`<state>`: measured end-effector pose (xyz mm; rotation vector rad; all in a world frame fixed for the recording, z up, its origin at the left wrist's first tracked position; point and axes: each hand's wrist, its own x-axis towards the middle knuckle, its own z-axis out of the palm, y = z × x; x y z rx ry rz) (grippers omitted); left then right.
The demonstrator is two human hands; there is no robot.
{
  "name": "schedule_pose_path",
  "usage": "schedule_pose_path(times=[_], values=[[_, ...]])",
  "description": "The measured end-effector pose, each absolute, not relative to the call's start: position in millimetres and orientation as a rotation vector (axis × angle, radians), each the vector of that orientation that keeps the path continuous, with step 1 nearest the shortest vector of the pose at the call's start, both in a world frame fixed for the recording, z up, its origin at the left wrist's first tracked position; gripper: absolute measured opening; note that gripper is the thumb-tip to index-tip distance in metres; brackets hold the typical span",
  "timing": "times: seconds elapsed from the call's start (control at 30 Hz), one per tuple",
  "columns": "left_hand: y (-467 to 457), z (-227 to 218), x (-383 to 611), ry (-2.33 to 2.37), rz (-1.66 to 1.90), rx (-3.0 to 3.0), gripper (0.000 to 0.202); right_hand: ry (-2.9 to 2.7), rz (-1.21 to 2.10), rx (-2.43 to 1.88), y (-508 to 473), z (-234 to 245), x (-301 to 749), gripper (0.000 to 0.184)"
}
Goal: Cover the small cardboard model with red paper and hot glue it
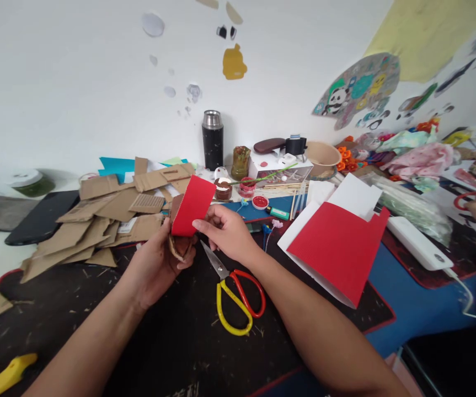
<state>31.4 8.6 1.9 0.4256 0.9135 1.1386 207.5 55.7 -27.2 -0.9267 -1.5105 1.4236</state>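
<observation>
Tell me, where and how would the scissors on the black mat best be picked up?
By the yellow loop and red loop, I'd say, from the wearer's side: the scissors lie on the mat with both loops towards the wearer and the blades pointing away. The right forearm passes beside the red loop, so the yellow side probably gives more room.

On the near right of the left grip (159, 264), the dark mat (159, 342) is bare but for scraps, a low way through as far as the scissors (222, 272), just below the right grip (230, 234). Cardboard pieces (117, 207) block the left grip's outer side. Beyond the right grip, paint jars (223, 192) crowd the way; rightward, a red sheet (335, 248).
</observation>
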Motion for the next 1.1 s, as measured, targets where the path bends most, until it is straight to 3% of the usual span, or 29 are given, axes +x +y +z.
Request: schedule_pose_path(times=[0.3, 0.87, 1.1], values=[[7.6, -4.6, 30.1, 0.955, 1.208, 0.53, 0.039, -1.479, 1.462, -0.984, 51.5, -30.8, 200.4, 0.052], [6.8, -4.2, 31.0, 0.898, 1.191, 0.502, 0.054, -1.679, 1.14, -1.083, 49.5, -31.2, 199.1, 0.031], [7.3, -5.2, 29.5, 0.844, 1.178, 0.546, 0.046, -1.675, 1.139, -1.06, 48.5, -26.8, 200.0, 0.025]])
